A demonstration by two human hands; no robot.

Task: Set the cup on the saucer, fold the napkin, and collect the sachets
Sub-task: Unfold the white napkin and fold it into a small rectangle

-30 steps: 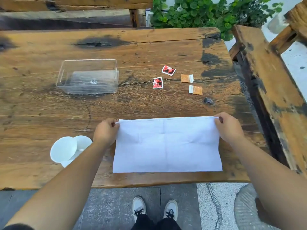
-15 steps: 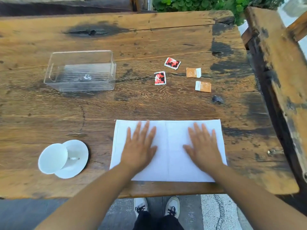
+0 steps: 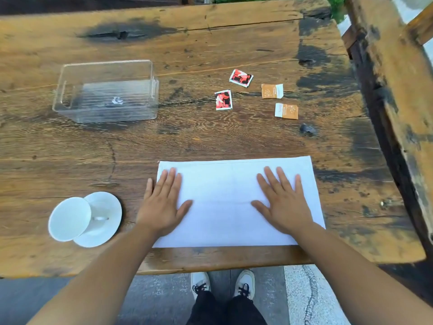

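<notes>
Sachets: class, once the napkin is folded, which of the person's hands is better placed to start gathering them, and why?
The right hand. The four sachets lie on the table beyond the napkin's right half, almost straight ahead of it. The left hand sits nearer the cup and would probably have to reach across.

Soft, even daylight falls across the worktop, bright but without hard glare. Shadows are faint: a thin dark rim hugs the saucer at 3 o'clock. Wide-angle distortion bows the worktop's edges toward 3 and 9 o'clock. The napkin is nearly washed out, its creases barely readable. Fine detail is slightly soft throughout.
</notes>
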